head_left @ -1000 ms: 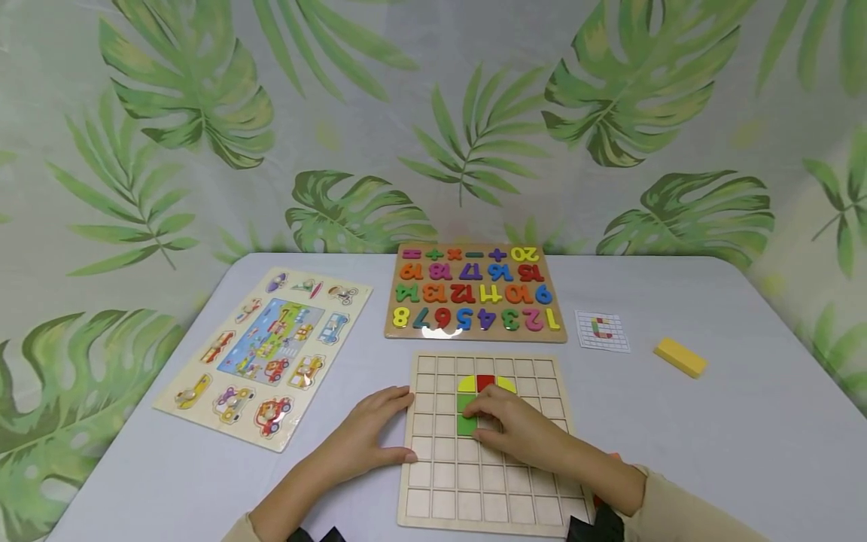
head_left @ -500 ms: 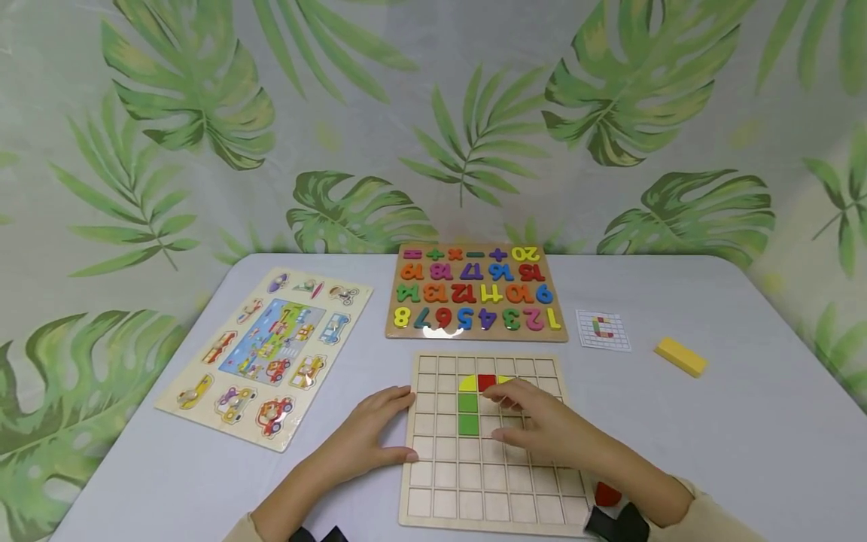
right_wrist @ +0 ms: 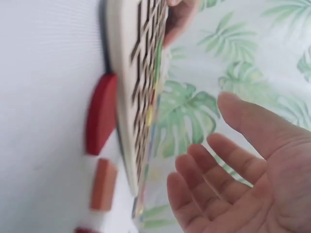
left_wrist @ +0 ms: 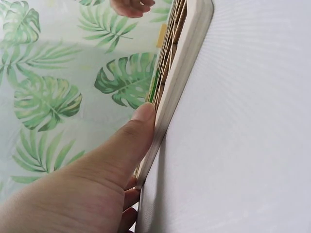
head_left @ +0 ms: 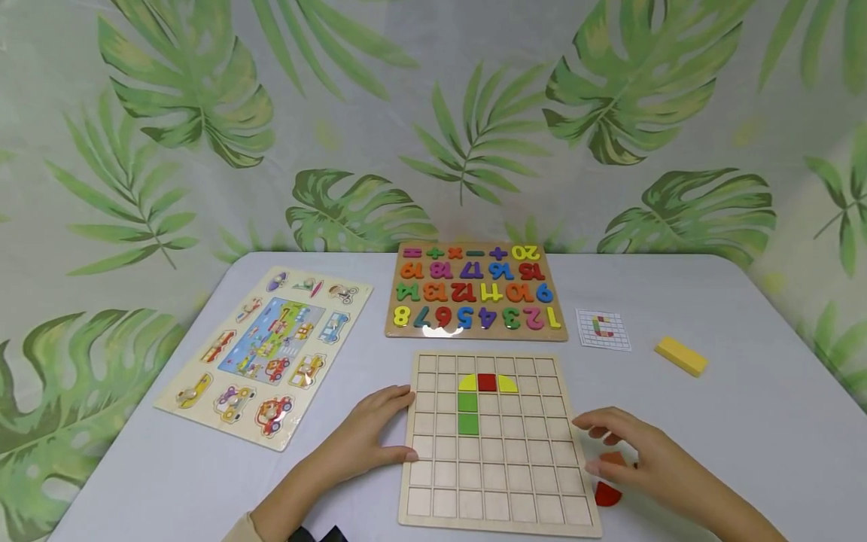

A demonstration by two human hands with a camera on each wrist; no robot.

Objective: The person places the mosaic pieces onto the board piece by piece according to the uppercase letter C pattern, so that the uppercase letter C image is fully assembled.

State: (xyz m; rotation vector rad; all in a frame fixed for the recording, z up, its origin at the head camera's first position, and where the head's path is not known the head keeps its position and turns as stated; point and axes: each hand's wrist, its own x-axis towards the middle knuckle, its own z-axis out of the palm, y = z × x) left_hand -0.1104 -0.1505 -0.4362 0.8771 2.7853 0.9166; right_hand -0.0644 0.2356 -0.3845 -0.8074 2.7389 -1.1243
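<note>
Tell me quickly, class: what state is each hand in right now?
Left hand: open, touching the board at its left edge.
Right hand: open, holding nothing.

Room for R hand [head_left: 649,456] btwn grid bd [head_left: 504,476] & yellow block [head_left: 680,357]; L hand [head_left: 366,435] blocks L edge.

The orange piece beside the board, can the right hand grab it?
Probably yes: the right hand holds nothing and is close to the orange piece, with nothing seen lying on it.
</note>
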